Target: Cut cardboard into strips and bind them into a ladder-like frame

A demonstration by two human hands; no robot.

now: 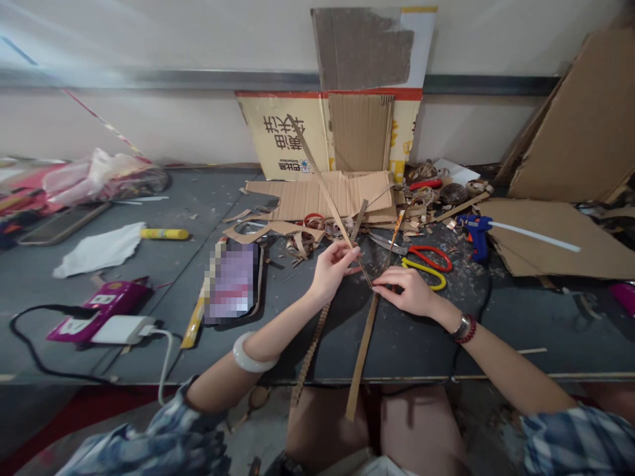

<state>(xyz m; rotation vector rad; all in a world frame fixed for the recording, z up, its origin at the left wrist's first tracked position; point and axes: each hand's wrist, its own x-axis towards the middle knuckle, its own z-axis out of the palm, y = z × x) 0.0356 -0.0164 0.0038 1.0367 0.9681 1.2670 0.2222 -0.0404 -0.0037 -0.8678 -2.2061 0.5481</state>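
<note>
A dark grey worktable [421,344] carries flat cardboard sheets [317,195] at 12 o'clock of the hands. Long cardboard strips [364,344] cross at its middle, one rising toward 11 o'clock and others trailing past the near edge toward 7 o'clock. The left hand [333,268] is closed, pinching the rising strip, and the right hand [407,291], at its 3 o'clock, has its fingertips together on the crossing, with scissors [419,266] just beside it at 1 o'clock and a blue glue gun [477,235] farther off at 2 o'clock.
</note>
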